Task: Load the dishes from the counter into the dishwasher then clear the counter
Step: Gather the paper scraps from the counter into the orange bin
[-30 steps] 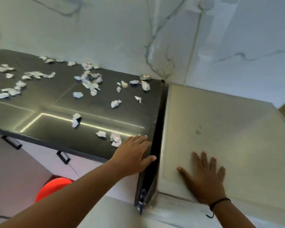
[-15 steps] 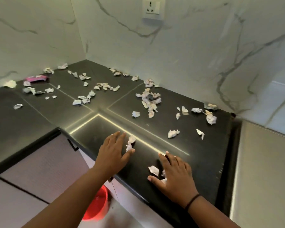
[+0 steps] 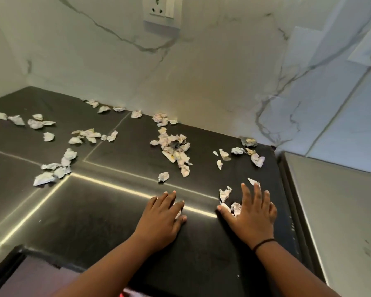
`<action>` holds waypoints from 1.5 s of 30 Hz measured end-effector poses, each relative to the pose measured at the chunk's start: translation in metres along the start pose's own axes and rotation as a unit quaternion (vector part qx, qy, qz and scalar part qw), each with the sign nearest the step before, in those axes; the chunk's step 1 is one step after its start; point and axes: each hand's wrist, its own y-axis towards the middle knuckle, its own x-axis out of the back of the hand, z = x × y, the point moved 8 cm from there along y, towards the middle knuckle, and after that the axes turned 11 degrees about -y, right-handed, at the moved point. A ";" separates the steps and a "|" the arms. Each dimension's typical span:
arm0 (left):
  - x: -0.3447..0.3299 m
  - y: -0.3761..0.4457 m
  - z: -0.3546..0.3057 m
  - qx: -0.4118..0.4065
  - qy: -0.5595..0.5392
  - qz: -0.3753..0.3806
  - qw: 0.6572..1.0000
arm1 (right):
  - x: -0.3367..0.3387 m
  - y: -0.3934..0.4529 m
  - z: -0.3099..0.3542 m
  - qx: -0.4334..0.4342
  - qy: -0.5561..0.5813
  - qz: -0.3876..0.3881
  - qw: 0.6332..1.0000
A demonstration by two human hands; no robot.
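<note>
Several crumpled white paper scraps litter the black counter (image 3: 99,221), with the biggest heap (image 3: 176,150) near the back wall. My left hand (image 3: 162,221) lies flat on the counter near its front edge, fingers straight, a scrap partly hidden under its fingers. My right hand (image 3: 252,213) also lies flat with spread fingers, touching a few scraps (image 3: 230,203) at its thumb side. No dishes are in view.
A pale steel appliance top (image 3: 338,221) adjoins the counter on the right, across a dark gap. Marble walls close the back and left; a wall socket (image 3: 162,7) sits above. More scraps (image 3: 51,171) lie at the left. Something red (image 3: 126,294) shows below the counter edge.
Both hands came off the appliance edge onto the counter. In the last half second they slid closer together and rightward, the right hand pushing scraps along.
</note>
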 end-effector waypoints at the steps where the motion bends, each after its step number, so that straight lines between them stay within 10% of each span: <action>1: 0.003 0.007 0.001 -0.019 -0.005 -0.022 1.000 | 0.002 0.004 -0.006 -0.015 -0.004 0.004 1.000; 14: 0.021 0.093 -0.008 -0.058 -0.128 -0.054 0.989 | -0.010 0.079 0.006 0.049 0.278 0.094 0.955; 18: 0.006 0.115 -0.043 -0.138 -0.143 -0.056 0.978 | 0.016 0.109 0.007 0.080 0.381 -0.015 0.921; 23: -0.023 0.124 -0.094 -0.212 -0.118 -0.001 0.970 | 0.027 0.206 -0.042 0.051 0.217 -0.086 0.971; 31: -0.061 0.144 -0.124 -0.209 -0.042 0.129 0.968 | -0.013 0.275 -0.030 0.203 0.002 0.144 0.968; 45: -0.063 0.136 -0.145 -0.319 -0.061 0.096 0.941 | -0.012 0.246 -0.019 0.254 0.194 0.060 0.946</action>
